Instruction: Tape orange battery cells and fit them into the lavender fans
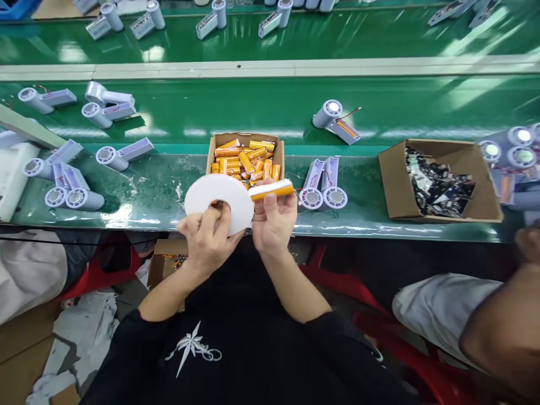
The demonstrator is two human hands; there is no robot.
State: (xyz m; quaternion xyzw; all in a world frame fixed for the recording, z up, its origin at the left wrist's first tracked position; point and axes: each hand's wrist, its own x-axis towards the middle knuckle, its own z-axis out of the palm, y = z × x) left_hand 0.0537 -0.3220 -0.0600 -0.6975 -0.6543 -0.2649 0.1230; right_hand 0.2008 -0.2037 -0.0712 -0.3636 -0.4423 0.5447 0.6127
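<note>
A white tape roll [198, 197] is gripped by my left hand [210, 239], whose fingertips reach into its centre hole. My right hand [276, 222] holds an orange battery [278, 190] between thumb and fingers, and a white strip lies along the battery's upper side. The battery's left end meets the roll's right edge. Just beyond both hands, an open cardboard box [210, 152] holds several orange batteries [246, 162].
Right of my hands stand two lilac fan units [324, 185]. Farther right is a cardboard box [392, 183] of small dark parts. More fan units [86, 197] lie at left and on the green conveyor belt [236, 107]. People sit on both sides.
</note>
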